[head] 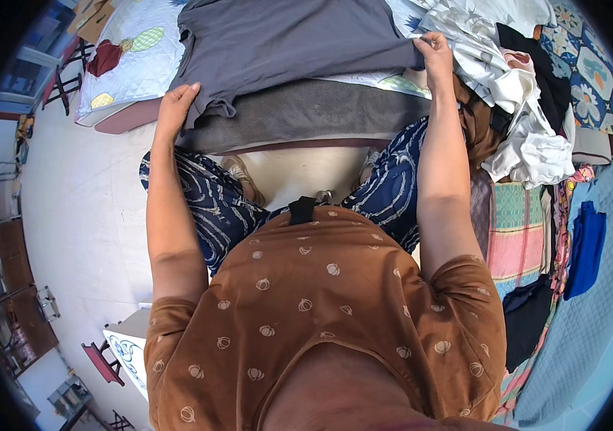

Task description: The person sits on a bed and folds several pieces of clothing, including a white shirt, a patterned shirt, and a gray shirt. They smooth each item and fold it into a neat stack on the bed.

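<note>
A dark grey shirt (285, 46) lies spread over the cushioned seat in front of me, its upper part cut off by the picture's top edge. My left hand (179, 105) pinches its near left corner, close to a bunched fold of cloth. At the right end of the near edge, my right hand (436, 51) grips the fabric between thumb and fingers. The cloth stretches between both hands. Beneath it are a quilted cover (134, 48) with fruit patterns and a grey textured seat front (312, 110).
Rumpled white clothes (522, 102) and a brown garment (479, 121) are piled at my right. Farther right lie a folded blue garment (585, 250) and a dark folded garment (527, 318). A small maroon cloth (105, 58) is at upper left. Folding stools (64, 78) stand on the pale floor.
</note>
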The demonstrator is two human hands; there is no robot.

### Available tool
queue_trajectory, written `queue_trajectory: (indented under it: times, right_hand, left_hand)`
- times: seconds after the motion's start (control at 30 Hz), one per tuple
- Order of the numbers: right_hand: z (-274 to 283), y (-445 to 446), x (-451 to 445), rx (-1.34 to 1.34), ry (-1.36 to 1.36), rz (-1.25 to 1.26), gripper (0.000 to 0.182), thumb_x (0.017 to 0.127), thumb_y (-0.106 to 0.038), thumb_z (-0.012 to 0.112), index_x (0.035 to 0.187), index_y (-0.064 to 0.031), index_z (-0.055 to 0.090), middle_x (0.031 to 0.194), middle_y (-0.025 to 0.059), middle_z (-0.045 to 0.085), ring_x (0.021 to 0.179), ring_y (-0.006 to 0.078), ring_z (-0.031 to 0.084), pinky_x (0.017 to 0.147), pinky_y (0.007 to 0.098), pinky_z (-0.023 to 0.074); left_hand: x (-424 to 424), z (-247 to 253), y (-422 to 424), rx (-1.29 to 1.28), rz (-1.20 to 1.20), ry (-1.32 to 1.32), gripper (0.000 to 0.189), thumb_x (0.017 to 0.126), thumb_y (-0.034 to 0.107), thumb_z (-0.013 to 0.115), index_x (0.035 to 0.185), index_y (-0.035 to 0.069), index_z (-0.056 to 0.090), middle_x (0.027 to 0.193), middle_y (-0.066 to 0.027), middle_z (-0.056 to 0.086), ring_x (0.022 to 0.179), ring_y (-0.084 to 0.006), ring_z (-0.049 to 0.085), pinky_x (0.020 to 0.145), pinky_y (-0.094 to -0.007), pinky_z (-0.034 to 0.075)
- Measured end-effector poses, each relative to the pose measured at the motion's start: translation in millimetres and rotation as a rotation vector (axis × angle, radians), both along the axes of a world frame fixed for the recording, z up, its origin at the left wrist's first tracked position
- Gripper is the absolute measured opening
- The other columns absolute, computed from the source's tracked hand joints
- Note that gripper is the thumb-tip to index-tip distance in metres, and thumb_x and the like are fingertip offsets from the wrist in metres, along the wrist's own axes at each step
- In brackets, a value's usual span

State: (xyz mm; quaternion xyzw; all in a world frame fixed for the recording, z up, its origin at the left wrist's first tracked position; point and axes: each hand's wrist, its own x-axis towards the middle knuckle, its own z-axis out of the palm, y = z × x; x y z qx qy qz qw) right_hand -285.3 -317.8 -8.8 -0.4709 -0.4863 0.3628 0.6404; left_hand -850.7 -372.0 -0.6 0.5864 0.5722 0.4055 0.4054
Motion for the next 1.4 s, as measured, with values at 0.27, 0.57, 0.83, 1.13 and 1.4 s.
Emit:
queue_trajectory:
  times: [0.27, 0.57, 0.83, 1.13, 1.4]
  right_hand:
    - [-24.2, -8.7, 22.8, -0.404, -0.601, -0.201, 0.039, 0.081, -0.026, 0.081, 0.114, -0.0094, 0.068, 0.096, 0.0093, 0.074, 0.084, 0.0199, 0.069, 0.079, 0.0333, 0.0527]
    - [-38.5, -31.5, 42.4, -0.583, -0.426, -0.251, 0.033, 0.085, -0.040, 0.073, 0.086, -0.0066, 0.072, 0.083, 0.0084, 0.074, 0.080, 0.0230, 0.069, 0.077, 0.0376, 0.0523]
    - [-25.5, -48.6, 0.1, -0.558, -1.114, -0.275, 0.030, 0.083, -0.043, 0.072, 0.097, -0.0171, 0.077, 0.100, 0.0108, 0.076, 0.096, 0.0331, 0.070, 0.085, 0.0428, 0.0530]
    - [12.2, -57.5, 6.7, 0.051, 0.422, 0.044, 0.008, 0.095, -0.009, 0.066, 0.102, -0.0095, 0.064, 0.093, -0.0018, 0.066, 0.082, 0.0129, 0.061, 0.077, 0.0296, 0.0490]
    - [-40.9, -66.3, 66.4, -0.424, -0.475, -0.087, 0.010, 0.093, -0.014, 0.064, 0.094, -0.0033, 0.062, 0.080, 0.0023, 0.062, 0.077, 0.0134, 0.055, 0.071, 0.0300, 0.0439]
  left_hand:
    - [19.6, -38.4, -25.8, 0.085, 0.190, 0.767, 0.028, 0.088, 0.029, 0.072, 0.087, 0.001, 0.065, 0.081, -0.0162, 0.068, 0.078, -0.0399, 0.062, 0.070, -0.0499, 0.048]
    - [83.9, -23.3, -73.5, 0.626, 0.127, 0.928, 0.029, 0.082, 0.034, 0.078, 0.089, 0.008, 0.067, 0.094, -0.0100, 0.062, 0.093, -0.0321, 0.058, 0.081, -0.0439, 0.042]
    - [77.1, -54.6, -60.2, 0.426, 0.074, 1.000, 0.030, 0.078, 0.010, 0.072, 0.106, 0.006, 0.064, 0.097, -0.0122, 0.063, 0.098, -0.0339, 0.059, 0.086, -0.0442, 0.045]
    - [66.6, 24.4, -71.8, 0.720, 0.296, 0.590, 0.024, 0.073, -0.006, 0.055, 0.091, 0.005, 0.066, 0.092, -0.0144, 0.061, 0.092, -0.0361, 0.058, 0.084, -0.0456, 0.048]
    - [65.7, -10.6, -102.0, 0.655, 0.154, 0.701, 0.019, 0.068, -0.008, 0.058, 0.081, 0.004, 0.063, 0.083, -0.0136, 0.057, 0.086, -0.0364, 0.057, 0.077, -0.0466, 0.048]
